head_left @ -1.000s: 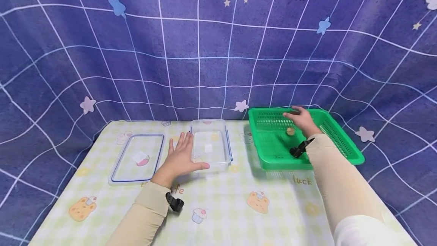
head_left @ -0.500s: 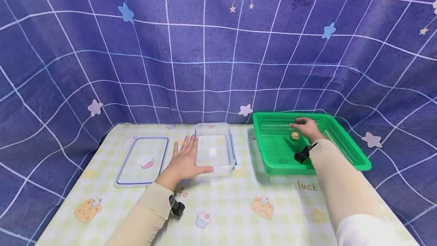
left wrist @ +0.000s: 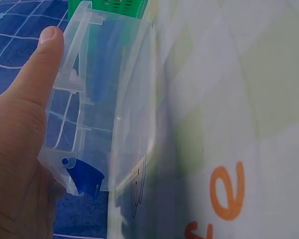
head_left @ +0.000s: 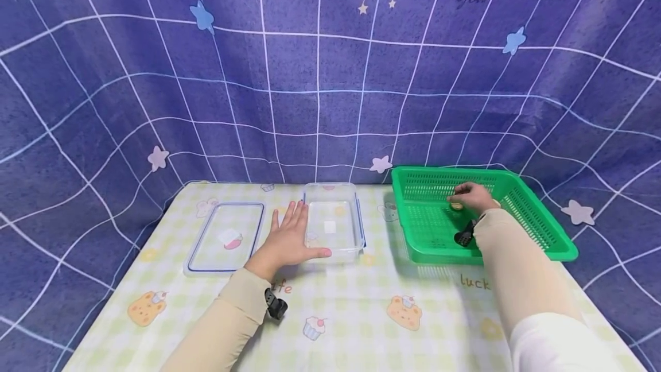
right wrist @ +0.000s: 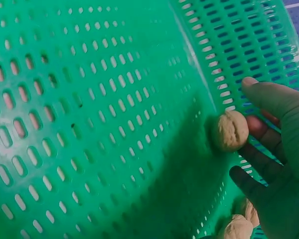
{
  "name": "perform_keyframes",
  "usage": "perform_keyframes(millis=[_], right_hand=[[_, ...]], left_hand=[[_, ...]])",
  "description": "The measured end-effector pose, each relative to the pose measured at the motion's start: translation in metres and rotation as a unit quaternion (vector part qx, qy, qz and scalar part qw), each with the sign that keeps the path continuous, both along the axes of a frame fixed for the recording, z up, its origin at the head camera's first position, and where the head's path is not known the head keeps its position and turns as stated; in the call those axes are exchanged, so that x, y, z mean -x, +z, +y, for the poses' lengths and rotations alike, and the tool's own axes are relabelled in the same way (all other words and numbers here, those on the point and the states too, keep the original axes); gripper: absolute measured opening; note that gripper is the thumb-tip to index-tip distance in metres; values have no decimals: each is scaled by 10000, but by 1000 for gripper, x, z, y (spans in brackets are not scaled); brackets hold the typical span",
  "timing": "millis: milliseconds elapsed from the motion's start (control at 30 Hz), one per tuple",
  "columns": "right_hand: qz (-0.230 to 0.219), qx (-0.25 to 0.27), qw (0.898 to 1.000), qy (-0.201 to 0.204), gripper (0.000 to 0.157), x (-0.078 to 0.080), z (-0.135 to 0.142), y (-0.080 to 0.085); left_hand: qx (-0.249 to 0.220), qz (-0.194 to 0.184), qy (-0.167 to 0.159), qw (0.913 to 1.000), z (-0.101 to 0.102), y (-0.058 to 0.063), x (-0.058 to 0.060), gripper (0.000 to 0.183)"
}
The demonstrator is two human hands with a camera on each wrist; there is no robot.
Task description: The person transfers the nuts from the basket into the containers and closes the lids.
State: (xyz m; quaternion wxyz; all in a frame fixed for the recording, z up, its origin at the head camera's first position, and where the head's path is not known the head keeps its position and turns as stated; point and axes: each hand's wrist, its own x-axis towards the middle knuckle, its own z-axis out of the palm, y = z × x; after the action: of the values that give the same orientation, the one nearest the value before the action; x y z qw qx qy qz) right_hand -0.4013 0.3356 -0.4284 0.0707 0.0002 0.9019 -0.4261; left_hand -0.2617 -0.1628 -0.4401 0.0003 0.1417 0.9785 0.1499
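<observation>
In the head view my left hand [head_left: 290, 241] lies with spread, straight fingers against the left side of a clear plastic food container [head_left: 333, 252]. Its thumb reaches along the near rim; the left wrist view shows the container's side wall and a blue clip [left wrist: 84, 178]. My right hand [head_left: 476, 197] is inside a green basket [head_left: 428, 252], over a walnut [head_left: 457, 206]. In the right wrist view fingertips touch or nearly touch that walnut [right wrist: 231, 131], while the thumb stands apart from it. More walnuts [right wrist: 238, 228] lie below the hand, partly cut off.
A clear lid [head_left: 224, 240] with a blue seal lies flat to the left of the container. The table is covered by a checked cloth [head_left: 356, 314] with printed cartoons. Behind it hangs a blue gridded curtain [head_left: 289, 113].
My right hand has lowered into the basket and moved to the walnut, its fingers drawing closer together. My left hand stays at the container. The head view has shifted slightly.
</observation>
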Motion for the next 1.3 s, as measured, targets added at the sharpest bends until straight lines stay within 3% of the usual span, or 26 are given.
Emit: perform_keyframes(millis=[300,667,1000,1300], right_hand=[[201,-667,9971,310,47,3,4,-5],[176,-1417,9890,398,37,7,7,-4],[78,-1528,9859,670,35,9,6,-3],[262,-1403,9878,619,45,3,-7,15]], left_hand=[[-3,53,-22,10000,1,1,-4,132],[-45,53,16,10000,3,0,-5,130],[-60,-104,44,9999,3,2,-2,132],[5,-127,35,9999,0,3,2,132]])
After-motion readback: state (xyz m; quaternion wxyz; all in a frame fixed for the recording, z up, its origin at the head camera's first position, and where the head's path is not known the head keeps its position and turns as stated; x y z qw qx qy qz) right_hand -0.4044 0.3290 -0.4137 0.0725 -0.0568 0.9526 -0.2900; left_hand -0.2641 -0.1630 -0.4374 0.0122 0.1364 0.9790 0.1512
